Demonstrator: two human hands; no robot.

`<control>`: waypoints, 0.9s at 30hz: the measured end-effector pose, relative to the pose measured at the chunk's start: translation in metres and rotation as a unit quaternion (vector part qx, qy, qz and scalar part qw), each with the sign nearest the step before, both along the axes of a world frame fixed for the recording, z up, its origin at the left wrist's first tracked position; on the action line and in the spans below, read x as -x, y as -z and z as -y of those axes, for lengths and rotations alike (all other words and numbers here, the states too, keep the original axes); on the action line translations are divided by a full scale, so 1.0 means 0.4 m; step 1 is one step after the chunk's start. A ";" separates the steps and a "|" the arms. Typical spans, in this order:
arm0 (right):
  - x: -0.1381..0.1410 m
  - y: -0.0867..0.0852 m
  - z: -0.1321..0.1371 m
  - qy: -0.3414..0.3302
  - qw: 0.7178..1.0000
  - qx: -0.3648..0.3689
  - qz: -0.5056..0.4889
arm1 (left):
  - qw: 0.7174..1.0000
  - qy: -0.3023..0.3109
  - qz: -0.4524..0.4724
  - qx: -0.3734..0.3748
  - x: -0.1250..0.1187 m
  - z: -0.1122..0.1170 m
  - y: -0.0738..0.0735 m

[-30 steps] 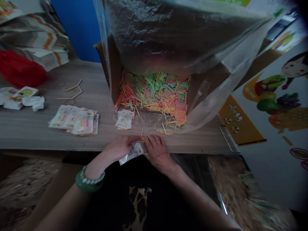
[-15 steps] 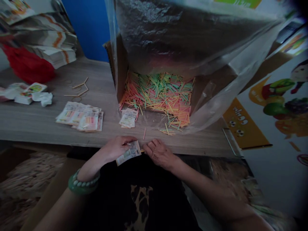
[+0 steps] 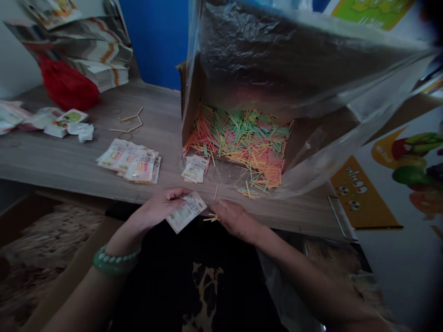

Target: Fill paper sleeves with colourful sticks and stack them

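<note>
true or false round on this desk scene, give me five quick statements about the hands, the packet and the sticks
1. The left hand holds a small printed packet. True.
2. The right hand holds a few thin sticks at its fingertips. True.
3. The pile of coloured sticks lies in a metal bowl. False: it lies in a cardboard box lined with clear plastic.
4. A green bead bracelet sits on the right wrist. False: it is on the left wrist.
5. A fanned stack of packets lies on the wooden tabletop. True.
</note>
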State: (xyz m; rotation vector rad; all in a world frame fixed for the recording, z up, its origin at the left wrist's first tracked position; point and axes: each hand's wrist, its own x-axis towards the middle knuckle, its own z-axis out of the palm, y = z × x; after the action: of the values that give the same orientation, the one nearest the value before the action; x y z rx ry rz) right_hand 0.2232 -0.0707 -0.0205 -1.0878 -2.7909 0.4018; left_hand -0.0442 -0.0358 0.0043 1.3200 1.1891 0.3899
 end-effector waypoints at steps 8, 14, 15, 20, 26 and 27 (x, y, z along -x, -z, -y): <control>-0.002 0.002 -0.057 0.040 0.998 0.022 -0.042 | 0.987 -0.101 0.123 0.005 -0.030 -0.007 0.017; 0.034 0.005 -0.106 0.053 0.993 -0.072 0.082 | 0.972 -0.122 0.194 0.047 -0.047 -0.007 0.018; 0.040 0.005 -0.101 0.059 0.991 -0.080 0.084 | 0.973 -0.122 0.187 0.052 -0.047 -0.006 0.015; 0.035 0.030 -0.034 0.062 0.994 -0.092 0.001 | 0.977 -0.107 0.177 0.052 -0.052 0.010 0.012; 0.015 0.066 -0.050 0.265 0.937 -0.049 -0.225 | 0.978 -0.048 0.199 0.047 -0.101 0.012 0.019; 0.019 0.067 -0.064 0.289 0.913 -0.026 -0.286 | 0.981 -0.042 0.189 0.021 -0.111 0.008 0.016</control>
State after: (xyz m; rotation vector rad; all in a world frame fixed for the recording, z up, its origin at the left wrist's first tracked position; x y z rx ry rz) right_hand 0.2158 -0.0452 -0.0474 -1.4257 -1.8623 0.4695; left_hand 0.0003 -0.0389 -0.0019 1.1012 0.9290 0.6418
